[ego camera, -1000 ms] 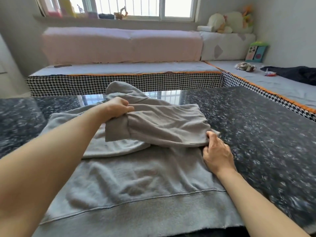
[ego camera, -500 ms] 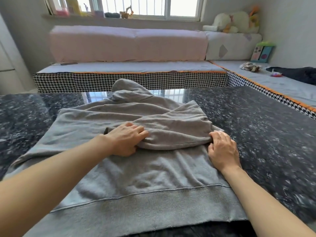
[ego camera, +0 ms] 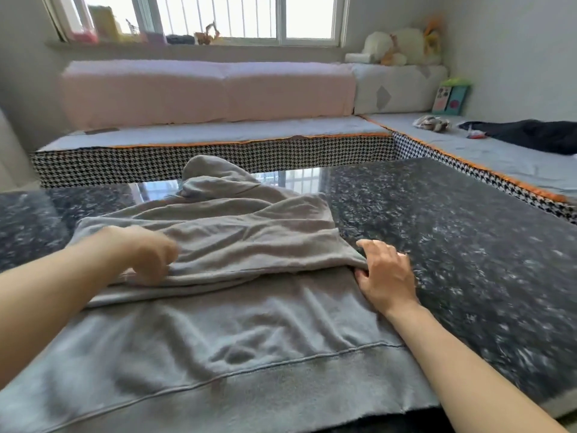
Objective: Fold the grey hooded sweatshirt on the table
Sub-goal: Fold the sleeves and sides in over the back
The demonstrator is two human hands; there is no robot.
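Grey sweatshirt (ego camera: 218,332) on table (ego camera: 452,229); right hand (ego camera: 385,276) pinches fold; left hand (ego camera: 146,254) blurred

The sweatshirt (ego camera: 237,326) is showing plain grey on a table (ego camera: 452,232) speckling black and white. Behind, 2 cushions (ego camera: 206,92) are looking pale pink over houndstooth edging (ego camera: 218,156) trimmed orange.

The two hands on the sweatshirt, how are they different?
The left hand is blurred, as if moving, and lies on the middle of the folded part; the right hand is sharp and sits at the sweatshirt's right edge, partly on the table. The right hand's fingers tuck under the fold; whether the left hand's fingers grip cannot be told. Both touch the grey cloth.
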